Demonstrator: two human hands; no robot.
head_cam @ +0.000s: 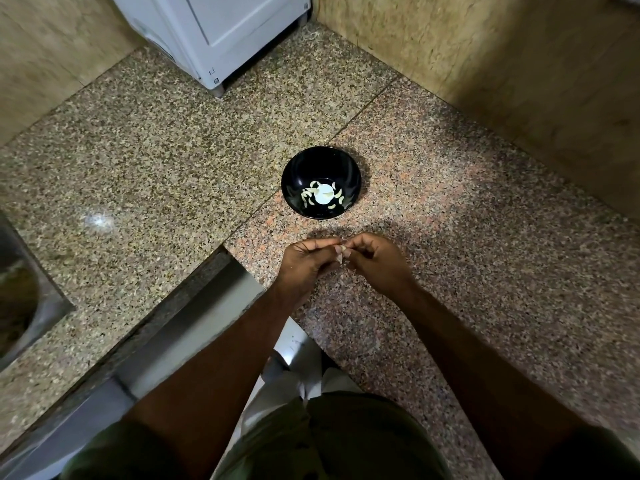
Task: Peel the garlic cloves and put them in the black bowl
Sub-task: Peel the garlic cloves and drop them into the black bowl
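Observation:
A black bowl [321,161] stands on the speckled granite counter [450,209] and holds several pale peeled garlic cloves [308,197]. Just in front of the bowl, my left hand [304,261] and my right hand [374,261] meet fingertip to fingertip. Both pinch one small garlic clove [341,252] between them, its papery skin showing at the fingertips. Most of the clove is hidden by the fingers.
A white appliance [214,32] stands at the back of the counter in the corner. Beige stone walls [485,46] close the back and right. A steel sink [17,299] is at the far left. The counter edge steps inward near my body.

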